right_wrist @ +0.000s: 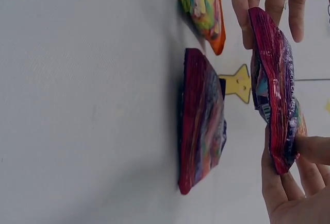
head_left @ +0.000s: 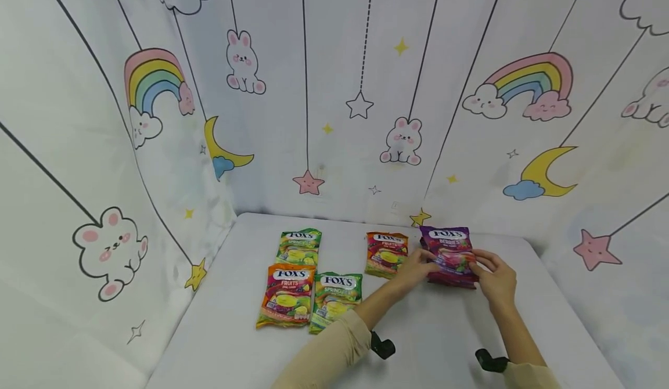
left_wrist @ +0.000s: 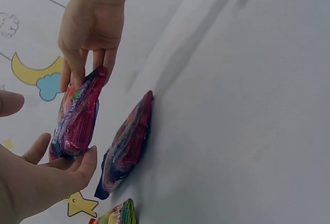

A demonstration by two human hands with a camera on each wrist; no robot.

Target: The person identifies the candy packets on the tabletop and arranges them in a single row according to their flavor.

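A purple Fox's Berries candy bag (head_left: 448, 248) is held up between both hands at the right of the table, tilted. My right hand (head_left: 495, 278) pinches its right edge, thumb on one face and fingers on the other (right_wrist: 304, 183). Nearly straight fingers of my left hand (head_left: 415, 270) touch the opposite edge; in the left wrist view the left hand (left_wrist: 46, 183) has its fingertips under the bag and a digit standing clear of it. Beneath, a second purple candy bag (right_wrist: 198, 126) lies on the white table (head_left: 418, 342).
An orange Fox's Fruits bag (head_left: 385, 252) lies just left of the hands. Farther left are a green Springtea bag (head_left: 299, 247), another orange Fruits bag (head_left: 286, 296) and another green Springtea bag (head_left: 337, 296). A patterned white curtain (head_left: 334, 145) hangs behind the table.
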